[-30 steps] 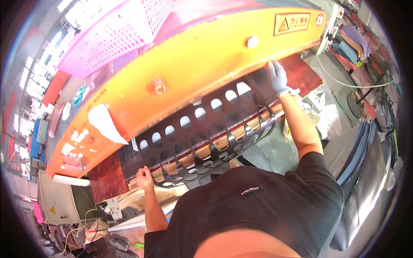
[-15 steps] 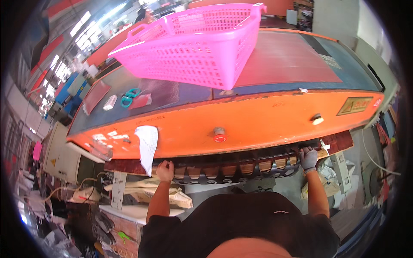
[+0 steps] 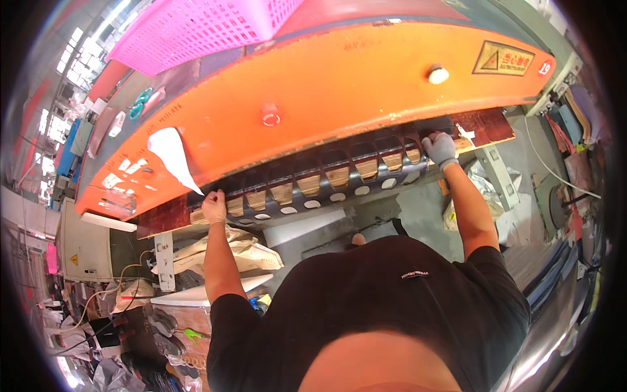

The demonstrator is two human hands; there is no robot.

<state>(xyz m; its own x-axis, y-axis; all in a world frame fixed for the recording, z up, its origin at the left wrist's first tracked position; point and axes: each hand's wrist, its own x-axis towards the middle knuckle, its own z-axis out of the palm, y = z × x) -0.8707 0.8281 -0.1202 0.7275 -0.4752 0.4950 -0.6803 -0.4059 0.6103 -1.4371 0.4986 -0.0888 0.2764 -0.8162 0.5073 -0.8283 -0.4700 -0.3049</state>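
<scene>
The head-worn fisheye camera looked steeply down and forward over the person's black shirt (image 3: 366,294), near enough for it to fill the lower middle, with the left hand (image 3: 214,206), right hand (image 3: 441,149) and orange machine (image 3: 339,78) farther out.

beyond left hand (image 3: 214,207), right hand (image 3: 441,149): orange beam (image 3: 353,78) | open room: below black sheet (image 3: 324,189) | depth beneath beam: unclear

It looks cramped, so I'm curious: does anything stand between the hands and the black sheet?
Nothing visible. The left hand and gloved right hand are at opposite ends of the black sheet. The white paper hangs close to the left hand but not between.
</scene>
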